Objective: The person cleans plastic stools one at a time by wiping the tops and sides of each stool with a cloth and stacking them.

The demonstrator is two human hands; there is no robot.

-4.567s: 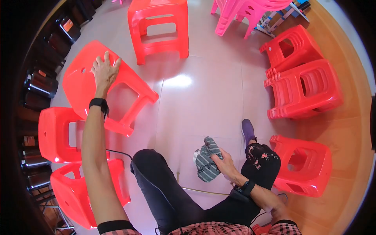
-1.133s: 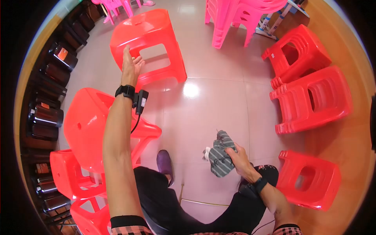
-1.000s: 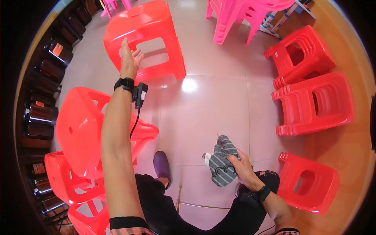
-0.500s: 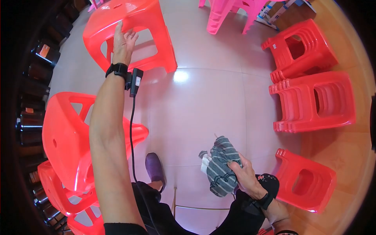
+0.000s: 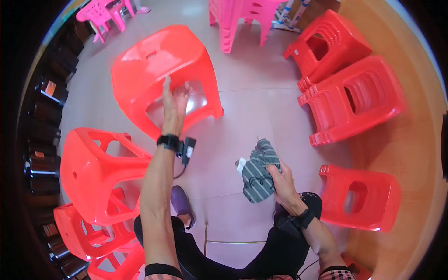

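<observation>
My left hand is at the near edge of a red plastic stool. Its thumb lies against the outside of the rim, and its fingers are curled in under the seat. The stool is slightly tilted in view, its open side towards me. My right hand grips a bunched grey cloth with white stripes, thumb on top, above the floor near my right knee. A small white tag or patch shows at the cloth's left edge.
More red stools stand at the left. Stacked red stools and a red stool line the right side by a wooden panel. Pink furniture is ahead. Dark shiny containers line the far left.
The stool at my left hand has come nearer and turned slightly, with the hand still on it. My view has shifted too. The cloth stays in my right hand.
</observation>
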